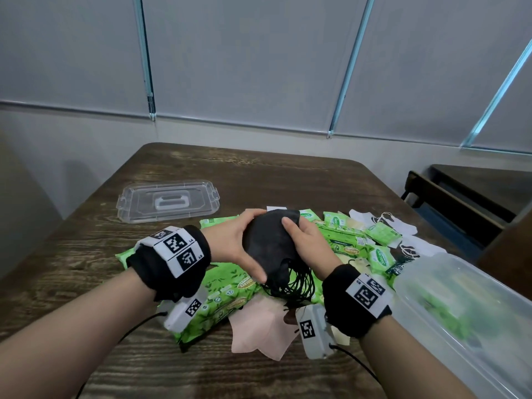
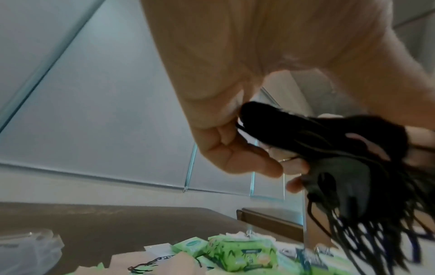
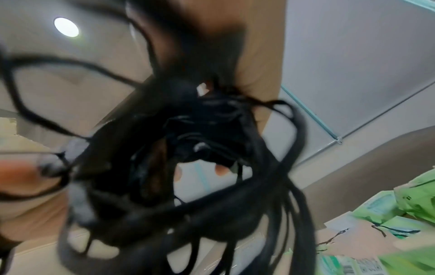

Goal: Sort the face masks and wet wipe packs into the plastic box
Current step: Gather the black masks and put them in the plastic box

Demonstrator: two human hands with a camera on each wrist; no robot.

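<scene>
Both hands hold a stack of black face masks (image 1: 270, 249) above the table's middle, its ear loops dangling toward me. My left hand (image 1: 233, 243) grips the stack's left side, thumb along the front edge. My right hand (image 1: 305, 240) grips the right side, thumb on top. The left wrist view shows the black masks (image 2: 329, 141) pinched between both hands, and they fill the right wrist view (image 3: 188, 148). Green wet wipe packs (image 1: 227, 295) and pink (image 1: 259, 326) and white masks (image 1: 365, 217) lie scattered below. The clear plastic box (image 1: 466, 318) stands at right, with green packs inside.
The clear lid (image 1: 168, 201) lies at the table's back left. The wooden table (image 1: 86, 254) shows bare wood at left and front. A dark bench (image 1: 460, 194) stands beyond the table's right edge. Blinds cover the wall behind.
</scene>
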